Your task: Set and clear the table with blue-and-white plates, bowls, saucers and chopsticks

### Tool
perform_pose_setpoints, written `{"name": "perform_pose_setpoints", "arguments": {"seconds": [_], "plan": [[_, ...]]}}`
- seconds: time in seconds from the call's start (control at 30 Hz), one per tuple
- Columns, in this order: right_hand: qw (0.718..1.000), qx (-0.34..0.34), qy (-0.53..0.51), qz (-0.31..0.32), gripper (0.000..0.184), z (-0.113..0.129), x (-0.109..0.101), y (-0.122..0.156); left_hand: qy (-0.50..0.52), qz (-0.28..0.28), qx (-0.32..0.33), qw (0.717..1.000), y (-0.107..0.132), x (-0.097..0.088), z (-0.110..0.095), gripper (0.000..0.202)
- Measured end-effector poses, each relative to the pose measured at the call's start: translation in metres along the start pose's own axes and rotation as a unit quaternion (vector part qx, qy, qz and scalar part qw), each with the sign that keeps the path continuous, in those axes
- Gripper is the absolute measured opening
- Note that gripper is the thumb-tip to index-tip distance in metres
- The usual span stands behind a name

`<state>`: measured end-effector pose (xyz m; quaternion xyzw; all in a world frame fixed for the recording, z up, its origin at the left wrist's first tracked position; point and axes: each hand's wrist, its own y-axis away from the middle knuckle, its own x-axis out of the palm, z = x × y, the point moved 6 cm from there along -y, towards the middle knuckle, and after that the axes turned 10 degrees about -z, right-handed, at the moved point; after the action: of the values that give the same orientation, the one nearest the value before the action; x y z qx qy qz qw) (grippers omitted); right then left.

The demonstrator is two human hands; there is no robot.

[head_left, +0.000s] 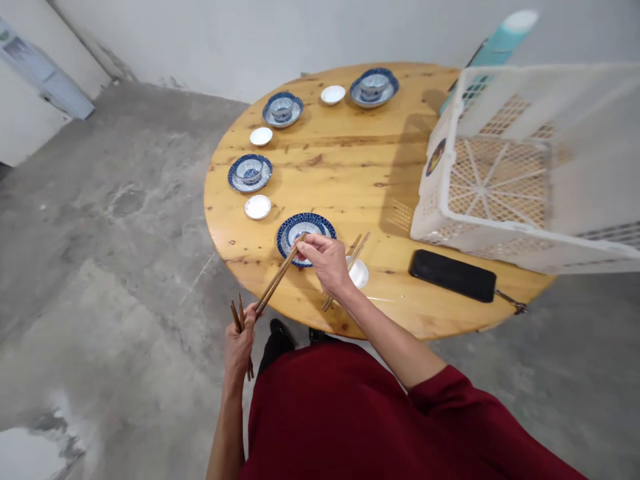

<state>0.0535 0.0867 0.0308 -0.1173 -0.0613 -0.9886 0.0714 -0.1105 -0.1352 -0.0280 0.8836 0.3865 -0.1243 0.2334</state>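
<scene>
My right hand (325,261) pinches a pair of brown chopsticks (277,278) over the nearest blue-patterned plate (306,231) at the round wooden table's (350,167) near edge. My left hand (241,341) hangs below the table edge, closed round several more chopsticks (239,319). Another pair of chopsticks (356,252) lies on the table beside a small white dish (360,275), partly hidden by my right wrist.
Three more blue plates with bowls (250,173) (283,109) (374,87) and small white dishes (257,207) (261,136) (333,95) ring the table. A white plastic crate (520,167) stands at the right. A black case (453,275) lies near the front edge. The floor is bare concrete.
</scene>
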Motion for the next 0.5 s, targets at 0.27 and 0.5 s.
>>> {"name": "perform_pose_setpoints", "arguments": {"seconds": [0.27,0.5], "plan": [[0.997,0.047,-0.006,-0.053,0.023,-0.018,0.001,-0.016,-0.028,0.08,-0.023,0.996,-0.002,-0.001,-0.009,0.062],[0.991,0.087,-0.041,-0.095,0.023,-0.048,0.052,-0.016,-0.011,0.14,0.007,0.99,-0.048,-0.037,0.006,0.06]]}}
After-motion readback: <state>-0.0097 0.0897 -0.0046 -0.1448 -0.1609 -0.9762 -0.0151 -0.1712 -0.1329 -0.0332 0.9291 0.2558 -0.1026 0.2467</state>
